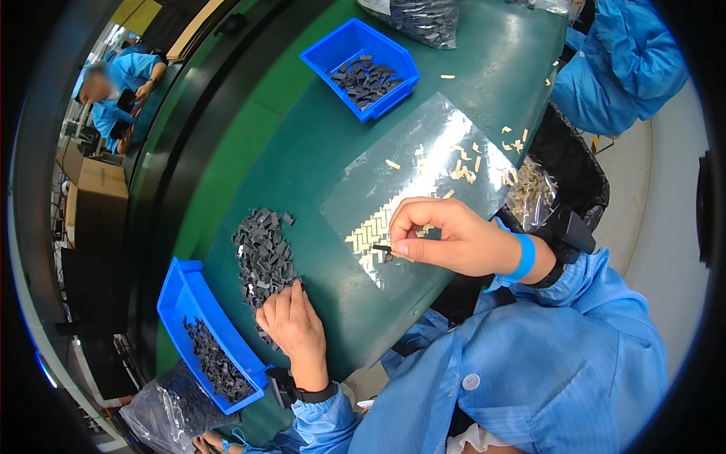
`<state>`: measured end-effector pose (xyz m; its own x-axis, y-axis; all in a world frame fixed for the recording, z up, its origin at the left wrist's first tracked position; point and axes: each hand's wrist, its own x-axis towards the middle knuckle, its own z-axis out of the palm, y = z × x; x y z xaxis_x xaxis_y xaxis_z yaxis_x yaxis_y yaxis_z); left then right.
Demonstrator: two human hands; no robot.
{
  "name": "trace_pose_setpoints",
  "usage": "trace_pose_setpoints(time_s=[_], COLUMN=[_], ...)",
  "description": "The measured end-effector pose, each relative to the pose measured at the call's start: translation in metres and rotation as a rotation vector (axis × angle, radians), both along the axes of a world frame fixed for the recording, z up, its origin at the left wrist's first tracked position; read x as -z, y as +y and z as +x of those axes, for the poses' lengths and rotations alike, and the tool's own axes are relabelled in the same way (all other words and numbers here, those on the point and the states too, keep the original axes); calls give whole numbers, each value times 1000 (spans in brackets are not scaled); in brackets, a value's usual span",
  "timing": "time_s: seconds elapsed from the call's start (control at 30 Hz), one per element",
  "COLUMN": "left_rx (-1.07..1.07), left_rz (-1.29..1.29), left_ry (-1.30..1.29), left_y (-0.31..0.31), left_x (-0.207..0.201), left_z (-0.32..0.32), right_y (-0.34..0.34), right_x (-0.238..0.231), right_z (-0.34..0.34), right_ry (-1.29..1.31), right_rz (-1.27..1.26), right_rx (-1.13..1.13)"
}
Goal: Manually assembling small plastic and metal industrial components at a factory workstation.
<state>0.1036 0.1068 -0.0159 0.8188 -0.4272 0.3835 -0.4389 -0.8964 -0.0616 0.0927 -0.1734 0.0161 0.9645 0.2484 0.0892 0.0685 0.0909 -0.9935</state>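
My right hand (446,236) is closed in a pinch above a clear plastic sheet (344,200). Between its thumb and fingertips sits a small black piece (382,248); a pale edge shows beside it. Cream strips (368,228) lie on the sheet in slanted rows, with looser strips toward its far right. My left hand (293,324) rests at the near right edge of a pile of small dark grey pieces (265,253). Its fingers are bent and pressed together, and a dark bit shows at the fingertips; the thumb is mostly hidden.
Blue bins of dark pieces stand at the far side (359,30) and near left (178,295) of the green table (325,318). Bags of pieces lie beyond the far bin (423,23) and beside the near one (162,408). A person's blue sleeve (620,68) is at far right, above a black-lined container (590,178).
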Motion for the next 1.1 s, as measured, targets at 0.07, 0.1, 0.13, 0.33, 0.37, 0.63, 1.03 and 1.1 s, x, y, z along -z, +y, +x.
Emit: trace_pose_setpoints(time_s=[0.07,0.1,0.13,0.33,0.37,0.63,1.03,1.1], left_rx=[14,12,9,-20,-15,120,55,51], left_rz=[-16,-75,-134,-1172,-1695,-2258,-2202,-2185], left_ry=[-21,-25,-29,355,703,1396,1332,1342], left_y=[-1,-2,-3,-25,-34,-66,-82,-84], left_x=[1,-1,-3,-35,-41,-55,-60,-61], left_z=[0,0,0,-12,-15,-30,-32,-32], right_y=[1,2,2,7,9,0,17,22], right_x=[0,-1,1,-1,-4,-2,-7,-5], right_z=[-2,-2,-2,-3,-5,5,-7,-6], right_ry=[18,37,36,16,-33,-441,-143,-244], right_rz=[25,55,54,115,119,-239,78,188], right_rx=[6,6,8,-13,26,307,145,138])
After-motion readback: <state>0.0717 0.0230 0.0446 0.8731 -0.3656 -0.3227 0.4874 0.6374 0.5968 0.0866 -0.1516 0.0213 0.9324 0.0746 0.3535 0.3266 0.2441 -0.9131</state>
